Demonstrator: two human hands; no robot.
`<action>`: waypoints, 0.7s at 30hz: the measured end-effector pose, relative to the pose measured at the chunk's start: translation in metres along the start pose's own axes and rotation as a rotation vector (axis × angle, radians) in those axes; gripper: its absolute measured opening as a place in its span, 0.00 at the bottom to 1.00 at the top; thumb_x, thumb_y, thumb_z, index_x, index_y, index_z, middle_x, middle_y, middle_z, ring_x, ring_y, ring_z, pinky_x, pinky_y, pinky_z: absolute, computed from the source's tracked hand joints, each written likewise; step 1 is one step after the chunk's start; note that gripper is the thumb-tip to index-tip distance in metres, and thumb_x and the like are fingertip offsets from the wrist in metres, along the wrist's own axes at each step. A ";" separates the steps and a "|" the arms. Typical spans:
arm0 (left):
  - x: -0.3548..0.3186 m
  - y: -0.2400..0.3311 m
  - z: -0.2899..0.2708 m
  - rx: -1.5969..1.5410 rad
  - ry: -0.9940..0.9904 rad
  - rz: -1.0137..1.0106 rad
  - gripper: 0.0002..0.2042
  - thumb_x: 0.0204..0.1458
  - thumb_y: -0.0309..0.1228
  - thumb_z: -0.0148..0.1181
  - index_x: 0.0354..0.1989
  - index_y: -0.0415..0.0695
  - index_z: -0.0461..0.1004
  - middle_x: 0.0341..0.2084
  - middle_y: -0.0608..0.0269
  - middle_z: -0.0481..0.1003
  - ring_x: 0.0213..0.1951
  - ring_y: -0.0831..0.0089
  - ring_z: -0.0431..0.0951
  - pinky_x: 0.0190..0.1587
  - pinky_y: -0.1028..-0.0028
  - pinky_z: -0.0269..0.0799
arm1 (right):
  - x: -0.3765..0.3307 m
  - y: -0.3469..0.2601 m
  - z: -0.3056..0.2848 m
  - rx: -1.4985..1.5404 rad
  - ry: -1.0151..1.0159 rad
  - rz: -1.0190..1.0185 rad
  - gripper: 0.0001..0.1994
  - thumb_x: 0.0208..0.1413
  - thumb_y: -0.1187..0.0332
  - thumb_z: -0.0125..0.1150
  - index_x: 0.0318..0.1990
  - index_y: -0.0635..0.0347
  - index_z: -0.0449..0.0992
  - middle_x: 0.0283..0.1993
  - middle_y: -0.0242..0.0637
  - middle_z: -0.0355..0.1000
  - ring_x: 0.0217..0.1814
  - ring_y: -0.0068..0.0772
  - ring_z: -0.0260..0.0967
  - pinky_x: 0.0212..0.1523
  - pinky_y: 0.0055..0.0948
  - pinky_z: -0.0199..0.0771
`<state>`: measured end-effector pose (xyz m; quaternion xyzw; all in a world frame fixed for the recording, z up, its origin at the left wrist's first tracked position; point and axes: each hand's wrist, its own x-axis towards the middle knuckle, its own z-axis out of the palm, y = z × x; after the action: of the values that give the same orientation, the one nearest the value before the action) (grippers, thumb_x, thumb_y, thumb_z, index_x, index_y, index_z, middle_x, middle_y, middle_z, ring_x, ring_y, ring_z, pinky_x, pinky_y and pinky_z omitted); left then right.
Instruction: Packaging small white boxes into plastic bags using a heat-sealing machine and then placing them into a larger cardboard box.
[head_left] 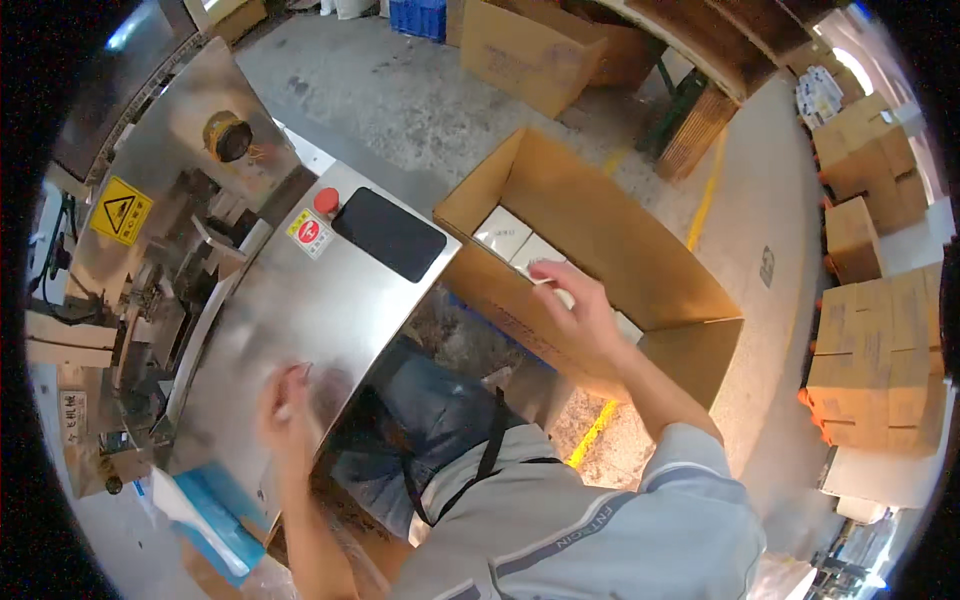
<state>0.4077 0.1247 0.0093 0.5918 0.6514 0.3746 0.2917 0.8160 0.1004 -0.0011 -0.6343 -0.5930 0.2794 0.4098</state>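
Note:
My right hand reaches over the near wall of a tall open cardboard carton. Its thumb and fingers curl together, with a sliver of white between them; what it belongs to is not clear. Small white boxes stand in a row inside the carton, just below and beside these fingers. My left hand hovers over or rests on the steel top of a machine. Motion blurs its fingers, which look bent, and nothing can be made out in them.
On the machine sit a red push button, a dark panel and exposed metal parts. Blue-and-white packaging lies at its near corner. Stacked cartons line the right side; another open carton stands beyond.

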 end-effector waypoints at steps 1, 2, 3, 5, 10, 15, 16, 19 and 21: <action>-0.006 -0.006 -0.033 -0.101 0.070 -0.077 0.12 0.64 0.31 0.57 0.51 0.38 0.79 0.48 0.58 0.81 0.44 0.72 0.80 0.50 0.71 0.73 | -0.012 -0.008 0.005 -0.036 0.018 -0.122 0.13 0.62 0.71 0.62 0.53 0.64 0.77 0.51 0.45 0.78 0.52 0.40 0.77 0.53 0.33 0.76; -0.006 -0.043 -0.086 0.011 0.150 0.092 0.14 0.66 0.32 0.54 0.54 0.37 0.77 0.49 0.57 0.80 0.46 0.70 0.80 0.50 0.70 0.74 | -0.023 -0.018 0.011 -0.068 0.033 -0.245 0.13 0.61 0.71 0.64 0.52 0.64 0.77 0.51 0.45 0.78 0.51 0.42 0.77 0.53 0.33 0.77; -0.007 -0.059 -0.132 -0.083 0.291 0.036 0.15 0.66 0.32 0.54 0.55 0.36 0.76 0.49 0.54 0.80 0.48 0.69 0.80 0.52 0.68 0.74 | -0.033 -0.026 0.021 0.005 -0.026 -0.280 0.13 0.60 0.71 0.65 0.51 0.64 0.78 0.51 0.46 0.78 0.52 0.45 0.77 0.53 0.35 0.77; -0.015 -0.118 -0.236 0.387 0.635 0.221 0.21 0.66 0.41 0.56 0.58 0.36 0.76 0.52 0.46 0.79 0.49 0.58 0.81 0.51 0.64 0.76 | -0.047 -0.035 0.043 0.105 -0.099 -0.346 0.14 0.59 0.69 0.66 0.51 0.63 0.78 0.50 0.47 0.78 0.52 0.48 0.77 0.52 0.37 0.78; -0.059 -0.278 -0.402 0.957 0.652 -0.239 0.41 0.54 0.57 0.65 0.66 0.34 0.66 0.53 0.41 0.77 0.53 0.53 0.79 0.55 0.61 0.74 | -0.062 -0.049 0.104 0.177 -0.303 -0.306 0.15 0.59 0.68 0.66 0.51 0.63 0.78 0.47 0.46 0.78 0.46 0.45 0.79 0.47 0.37 0.79; -0.080 -0.303 -0.425 0.580 0.619 -0.379 0.23 0.51 0.47 0.70 0.38 0.35 0.79 0.31 0.52 0.81 0.35 0.67 0.80 0.42 0.63 0.75 | -0.063 -0.064 0.129 0.214 -0.406 -0.317 0.13 0.59 0.69 0.67 0.49 0.64 0.79 0.45 0.47 0.79 0.44 0.44 0.79 0.45 0.34 0.79; -0.062 -0.286 -0.375 0.544 0.697 -0.423 0.22 0.53 0.46 0.69 0.41 0.35 0.80 0.34 0.48 0.82 0.39 0.63 0.82 0.43 0.63 0.75 | -0.064 -0.058 0.123 0.137 -0.392 -0.321 0.13 0.58 0.71 0.67 0.49 0.65 0.79 0.44 0.47 0.79 0.43 0.42 0.79 0.45 0.33 0.79; -0.073 -0.256 -0.368 0.416 0.814 -0.279 0.21 0.60 0.44 0.62 0.46 0.35 0.81 0.39 0.46 0.83 0.43 0.67 0.82 0.49 0.69 0.74 | -0.065 -0.069 0.122 0.136 -0.403 -0.321 0.14 0.56 0.74 0.67 0.50 0.66 0.78 0.42 0.47 0.79 0.41 0.37 0.80 0.44 0.32 0.80; -0.073 -0.219 -0.344 0.620 0.977 -0.052 0.14 0.63 0.35 0.57 0.47 0.37 0.81 0.42 0.45 0.82 0.45 0.57 0.84 0.49 0.64 0.76 | -0.059 -0.072 0.128 0.132 -0.443 -0.348 0.14 0.56 0.75 0.67 0.50 0.66 0.78 0.43 0.47 0.79 0.41 0.37 0.80 0.45 0.32 0.80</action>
<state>0.0127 -0.0010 0.0109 0.3916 0.8042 0.3886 -0.2209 0.6624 0.0636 -0.0124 -0.4184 -0.7486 0.3746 0.3525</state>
